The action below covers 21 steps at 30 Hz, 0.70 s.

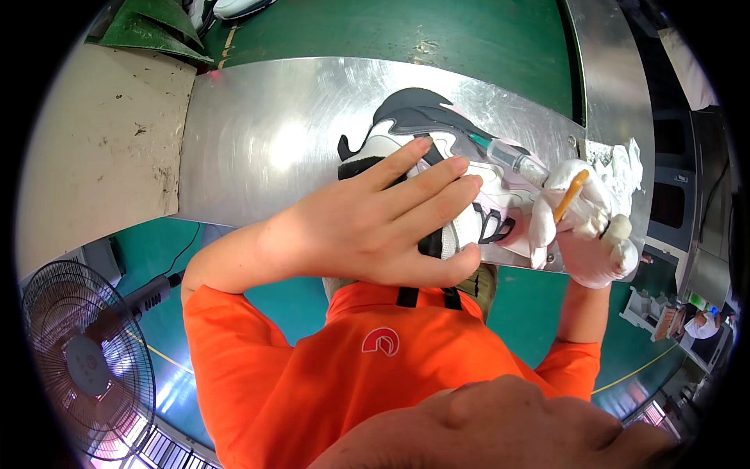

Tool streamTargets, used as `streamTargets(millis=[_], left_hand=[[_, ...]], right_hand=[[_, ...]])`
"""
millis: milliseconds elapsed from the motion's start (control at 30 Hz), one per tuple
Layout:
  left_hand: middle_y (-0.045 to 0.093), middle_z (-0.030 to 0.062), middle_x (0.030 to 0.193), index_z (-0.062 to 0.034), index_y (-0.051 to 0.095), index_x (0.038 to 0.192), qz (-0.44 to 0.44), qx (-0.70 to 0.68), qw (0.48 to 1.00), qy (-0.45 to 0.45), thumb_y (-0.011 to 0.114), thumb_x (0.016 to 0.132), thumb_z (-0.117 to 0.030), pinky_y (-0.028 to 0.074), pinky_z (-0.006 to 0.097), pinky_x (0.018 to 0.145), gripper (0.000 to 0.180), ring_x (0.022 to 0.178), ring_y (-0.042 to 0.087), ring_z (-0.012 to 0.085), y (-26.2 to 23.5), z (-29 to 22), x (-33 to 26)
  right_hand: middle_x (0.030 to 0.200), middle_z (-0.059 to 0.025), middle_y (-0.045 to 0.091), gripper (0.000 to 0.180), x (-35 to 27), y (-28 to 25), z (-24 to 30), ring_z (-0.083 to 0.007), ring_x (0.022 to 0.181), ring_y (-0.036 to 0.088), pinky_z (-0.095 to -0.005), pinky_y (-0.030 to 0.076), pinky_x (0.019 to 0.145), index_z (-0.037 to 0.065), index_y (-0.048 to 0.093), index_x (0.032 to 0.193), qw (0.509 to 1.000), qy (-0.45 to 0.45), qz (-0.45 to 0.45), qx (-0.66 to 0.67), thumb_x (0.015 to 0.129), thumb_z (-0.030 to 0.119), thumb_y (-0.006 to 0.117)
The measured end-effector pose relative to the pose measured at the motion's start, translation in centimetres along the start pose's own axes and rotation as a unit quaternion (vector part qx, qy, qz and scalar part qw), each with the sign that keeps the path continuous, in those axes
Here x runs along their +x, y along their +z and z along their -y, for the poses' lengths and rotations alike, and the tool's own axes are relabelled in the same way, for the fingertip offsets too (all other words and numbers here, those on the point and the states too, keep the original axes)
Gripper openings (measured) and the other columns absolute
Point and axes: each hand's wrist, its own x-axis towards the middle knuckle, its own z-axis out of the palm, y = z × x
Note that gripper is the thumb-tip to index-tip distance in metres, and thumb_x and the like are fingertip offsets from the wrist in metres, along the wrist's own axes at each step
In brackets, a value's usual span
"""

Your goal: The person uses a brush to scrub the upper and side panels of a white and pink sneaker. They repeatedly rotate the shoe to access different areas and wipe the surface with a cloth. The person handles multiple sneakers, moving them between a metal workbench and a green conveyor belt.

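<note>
A white sneaker (491,186) with a dark grey sole edge and black trim lies on its side on the metal bench top (258,141). My left hand (391,215) is bare and lies flat across the sneaker, fingers stretched and thumb apart. My right hand (582,211), in a white glove, is closed around a clear syringe-like applicator (508,156). The green tip (479,141) of this applicator is at the sneaker's dark sole edge; I cannot tell whether it touches. A thin yellow-orange stick (571,195) also shows between the gloved fingers.
Crumpled white tissue or cloth (621,168) lies at the bench's right end. Beyond the bench runs a green surface (484,35) with other shoes (238,6) at its far left. A pale box-like panel (109,133) borders the bench on the left. A fan (86,359) stands lower left.
</note>
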Motion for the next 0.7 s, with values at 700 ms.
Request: streamTargets(millis=[700], left_hand=[[0.063,0.0115,0.11,-0.0256,0.057,0.094,0.012,-0.009,0.999,-0.036,0.068,0.075,-0.022,0.053,0.044,0.089,0.022,0.099,0.065,0.0264,-0.3,-0.2,0.9]], right_hand=[[0.093,-0.0192,0.059,0.068,-0.7,-1.1,2.5,-0.024,0.06,0.061,-0.0317,0.053,0.063,-0.004,0.057,0.104,0.994,0.003,-0.002,-0.108,0.069,0.054,0.068]])
